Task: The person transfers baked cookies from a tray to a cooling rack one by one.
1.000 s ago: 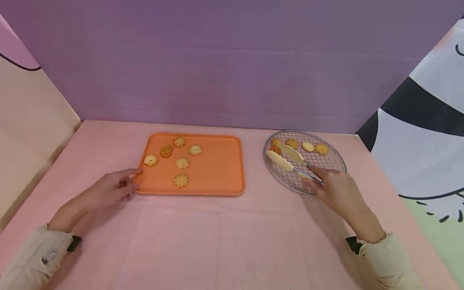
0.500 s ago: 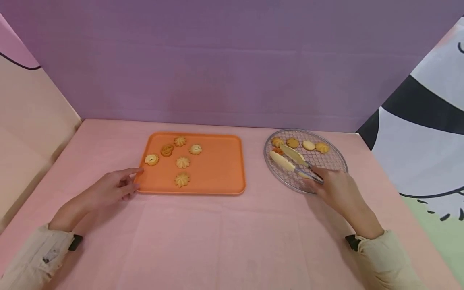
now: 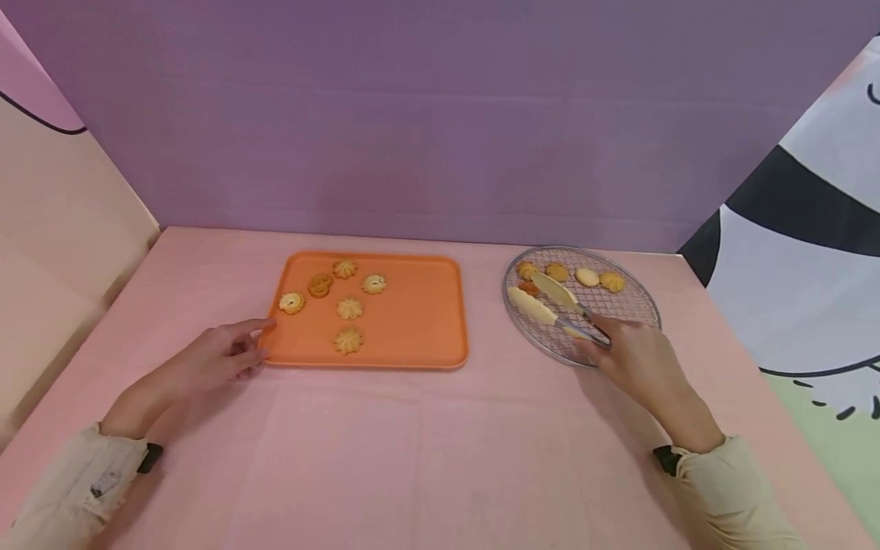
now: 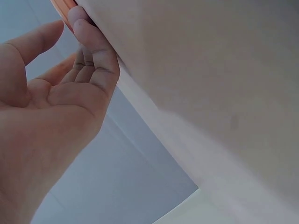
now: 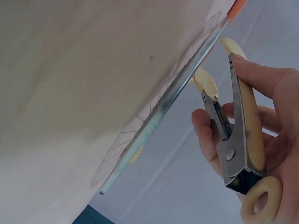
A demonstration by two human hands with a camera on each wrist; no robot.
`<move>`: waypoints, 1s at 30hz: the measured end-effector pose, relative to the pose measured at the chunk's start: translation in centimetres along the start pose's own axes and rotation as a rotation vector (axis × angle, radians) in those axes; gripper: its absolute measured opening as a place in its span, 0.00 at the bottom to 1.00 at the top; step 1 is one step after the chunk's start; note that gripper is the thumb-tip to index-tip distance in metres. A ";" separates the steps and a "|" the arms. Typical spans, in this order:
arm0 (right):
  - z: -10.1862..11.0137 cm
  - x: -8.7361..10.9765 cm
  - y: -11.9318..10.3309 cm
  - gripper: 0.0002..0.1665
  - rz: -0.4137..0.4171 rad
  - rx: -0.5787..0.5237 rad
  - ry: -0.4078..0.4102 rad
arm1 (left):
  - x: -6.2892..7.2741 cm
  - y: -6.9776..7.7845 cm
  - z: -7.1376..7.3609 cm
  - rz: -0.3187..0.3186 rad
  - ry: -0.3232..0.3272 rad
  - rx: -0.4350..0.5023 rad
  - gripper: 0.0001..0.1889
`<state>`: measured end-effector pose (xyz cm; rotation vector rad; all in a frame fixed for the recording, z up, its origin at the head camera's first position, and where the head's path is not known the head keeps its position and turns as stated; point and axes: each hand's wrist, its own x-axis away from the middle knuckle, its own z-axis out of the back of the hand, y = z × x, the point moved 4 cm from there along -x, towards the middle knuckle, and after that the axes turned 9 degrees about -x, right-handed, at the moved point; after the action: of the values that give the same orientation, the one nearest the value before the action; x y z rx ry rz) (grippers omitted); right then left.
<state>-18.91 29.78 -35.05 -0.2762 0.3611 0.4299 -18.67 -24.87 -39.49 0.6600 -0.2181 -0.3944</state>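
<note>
My right hand (image 3: pixel 639 359) grips a pair of tongs (image 3: pixel 584 328) with pale scalloped tips. The tongs stand spread over the left part of a round wire rack (image 3: pixel 619 313). A reddish-brown cookie (image 3: pixel 528 288) lies partly hidden close by the tips. In the right wrist view, the fingers and thumb lie round the metal arms of the tongs (image 5: pixel 238 135), above the edge of the rack (image 5: pixel 163 107). My left hand (image 3: pixel 213 355) rests its relaxed fingertips at the left edge of an orange tray (image 3: pixel 419 328). The left wrist view shows these fingers loosely bent at the rim (image 4: pixel 63 11).
Several cookies lie on the tray, among them a pretzel-shaped one (image 3: pixel 320 286) and a star-shaped one (image 3: pixel 349 341). Along the back of the rack sit more, including a pale oval cookie (image 3: pixel 587 276). A purple wall (image 3: pixel 440 153) rises behind the pink tabletop (image 3: pixel 344 458).
The tips of the tongs have spread slightly wider beside the reddish-brown cookie. The left hand stays at the tray's edge, and the cookies keep their places.
</note>
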 end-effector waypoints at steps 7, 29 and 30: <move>0.2 -0.1 -0.4 0.24 0.062 -0.011 0.062 | -0.1 0.3 0.0 0.017 -0.002 -0.008 0.29; -0.9 0.2 -7.0 0.34 0.251 -0.044 0.094 | -0.3 0.0 0.0 -0.005 -0.001 -0.029 0.29; -1.1 0.2 -7.2 0.34 0.255 -0.046 0.089 | -0.4 0.0 0.0 -0.007 -0.001 -0.027 0.29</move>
<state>-15.81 23.15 -34.77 -0.2960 0.4762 0.6784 -18.98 -24.71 -39.55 0.6340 -0.2116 -0.4037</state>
